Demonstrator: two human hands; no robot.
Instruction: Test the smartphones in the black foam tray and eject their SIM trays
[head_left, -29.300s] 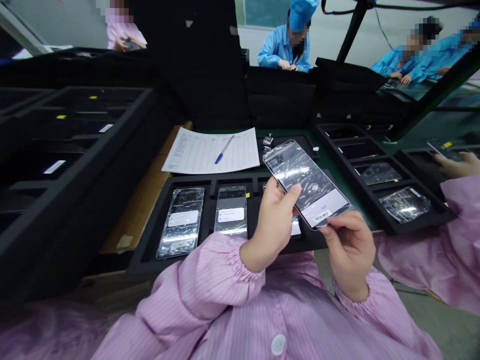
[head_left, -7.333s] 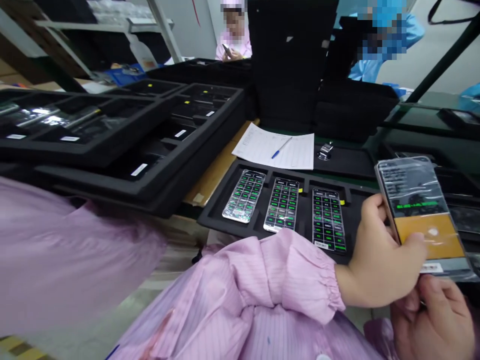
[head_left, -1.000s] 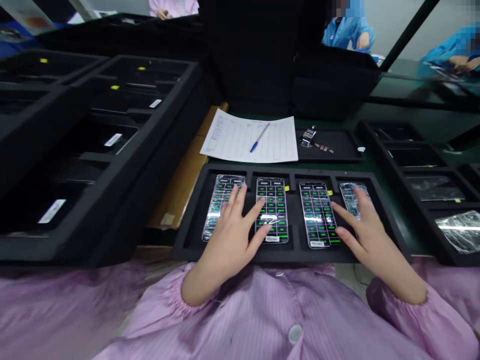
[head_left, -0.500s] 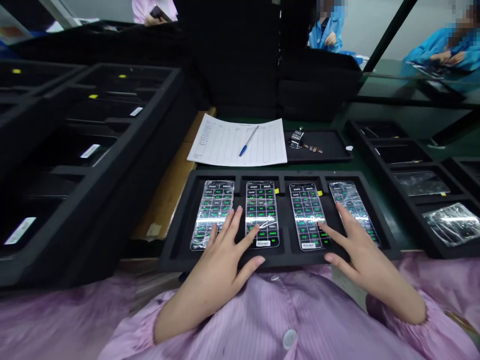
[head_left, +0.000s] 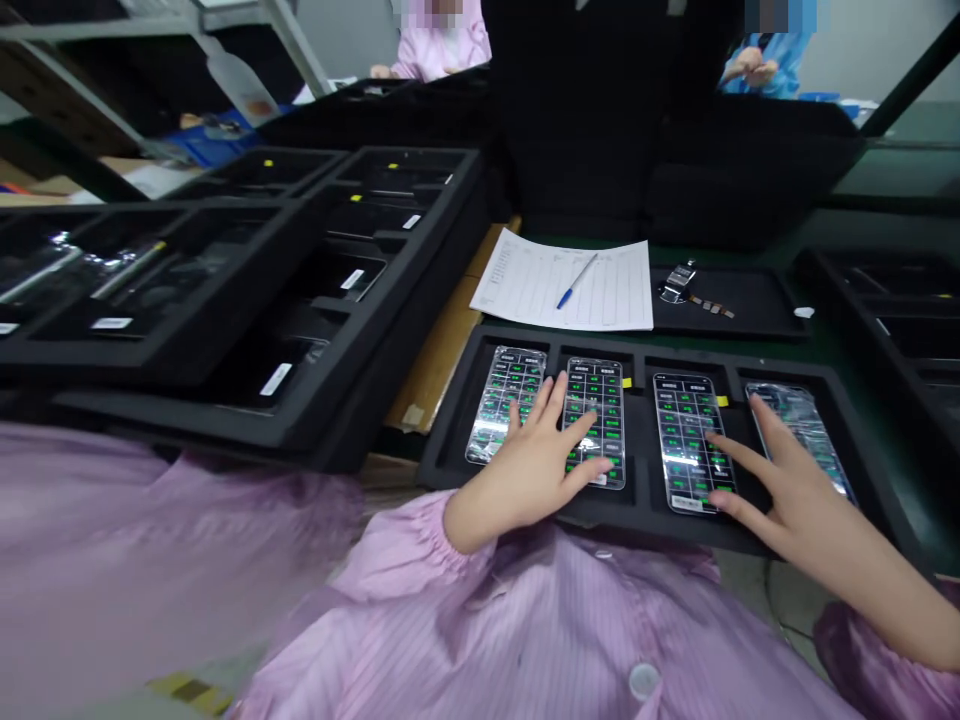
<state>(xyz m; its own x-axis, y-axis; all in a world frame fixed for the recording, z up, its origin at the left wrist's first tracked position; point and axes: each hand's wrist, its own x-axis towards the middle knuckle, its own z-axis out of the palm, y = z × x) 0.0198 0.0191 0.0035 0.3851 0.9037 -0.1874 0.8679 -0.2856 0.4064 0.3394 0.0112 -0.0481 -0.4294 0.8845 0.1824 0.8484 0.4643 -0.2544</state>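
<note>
A black foam tray (head_left: 637, 410) in front of me holds several lit phone screens showing grids with green text. My left hand (head_left: 529, 460) is open, fingers spread over the two left screens: the film-wrapped screen (head_left: 495, 400) at the far left and the second screen (head_left: 607, 440) beside it. My right hand (head_left: 795, 490) is also open, its thumb and a finger on the third screen (head_left: 679, 440). Another of its fingers reaches the upper left of the rightmost screen (head_left: 814, 425), which the hand partly hides. Whether the other fingertips press on the glass, I cannot tell.
Beyond the tray lie a paper form (head_left: 525, 280), a blue pen (head_left: 576, 283) and a shallow black tray (head_left: 765, 300) with a small metallic part (head_left: 679, 280). Stacked trays of screens (head_left: 247, 290) stand left; another tray (head_left: 870, 290) is right. Co-workers are at the back.
The view has turned left, so the tray and papers appear farther right. My left hand has shifted slightly rightward over the second screen; my right thumb now lies on the third screen.
</note>
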